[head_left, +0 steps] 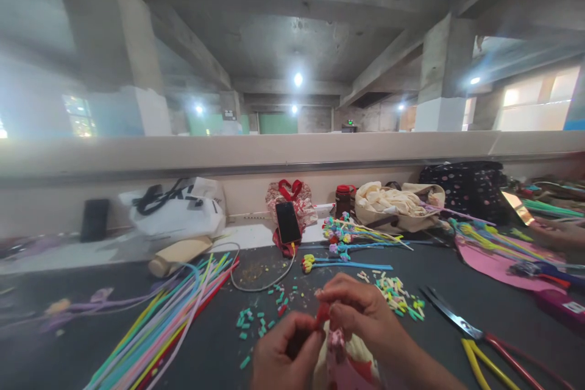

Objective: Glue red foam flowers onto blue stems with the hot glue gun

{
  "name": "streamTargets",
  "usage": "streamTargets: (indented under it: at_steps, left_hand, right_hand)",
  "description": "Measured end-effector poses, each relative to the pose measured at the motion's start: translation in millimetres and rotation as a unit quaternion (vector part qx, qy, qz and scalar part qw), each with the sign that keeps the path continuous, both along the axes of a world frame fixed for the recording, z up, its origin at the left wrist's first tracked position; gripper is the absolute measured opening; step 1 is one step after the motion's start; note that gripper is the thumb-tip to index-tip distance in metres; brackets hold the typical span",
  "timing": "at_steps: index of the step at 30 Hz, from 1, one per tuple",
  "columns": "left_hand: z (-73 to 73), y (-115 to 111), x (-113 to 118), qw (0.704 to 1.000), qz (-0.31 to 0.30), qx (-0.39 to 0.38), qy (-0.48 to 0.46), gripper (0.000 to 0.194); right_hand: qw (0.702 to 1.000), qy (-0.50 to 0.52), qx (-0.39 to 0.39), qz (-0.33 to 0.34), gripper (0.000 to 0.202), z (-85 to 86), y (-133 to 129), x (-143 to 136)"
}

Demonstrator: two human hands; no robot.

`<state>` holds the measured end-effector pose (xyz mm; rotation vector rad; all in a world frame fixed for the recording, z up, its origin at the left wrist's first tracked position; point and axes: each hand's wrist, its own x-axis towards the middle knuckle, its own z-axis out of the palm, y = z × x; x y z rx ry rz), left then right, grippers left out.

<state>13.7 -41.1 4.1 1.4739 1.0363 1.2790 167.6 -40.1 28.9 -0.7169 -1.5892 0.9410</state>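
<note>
At the bottom middle, my left hand point(290, 350) pinches a small red fuzzy piece point(322, 313), which looks like chenille stem. My right hand point(361, 311) closes on the same piece from the other side, thumb and fingertips together. Fingers cover part of it. Below the hands is pink and cream cloth point(338, 372), perhaps clothing. Cut teal bits point(247, 319) lie to the left of my hands, and a pile of cream, yellow and green bits point(400, 295) lies to the right.
Long coloured chenille stems point(169, 317) fan out at left. Large scissors point(457, 317) lie open at right, near yellow handles point(475, 362). Bundled flower stems point(347, 234), a phone point(288, 222) on a cable and bags point(178, 207) stand behind. Another person's hand point(548, 231) holds a phone at far right.
</note>
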Motion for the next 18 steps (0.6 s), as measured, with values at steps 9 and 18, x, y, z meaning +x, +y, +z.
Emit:
streamTargets:
  at_steps: [9,18]
  left_hand:
    - [5.2,0.5,3.5,0.996,-0.032,-0.057,-0.054,0.018]
    - [4.8,-1.8,4.2,0.996,-0.024,-0.067,-0.053,0.022]
  right_hand:
    - [0.988,-0.100,0.108,-0.057,0.022,3.3,-0.1,2.3]
    - [0.987,-0.094,0.119,-0.055,0.019,-0.3,4.2,3.8]
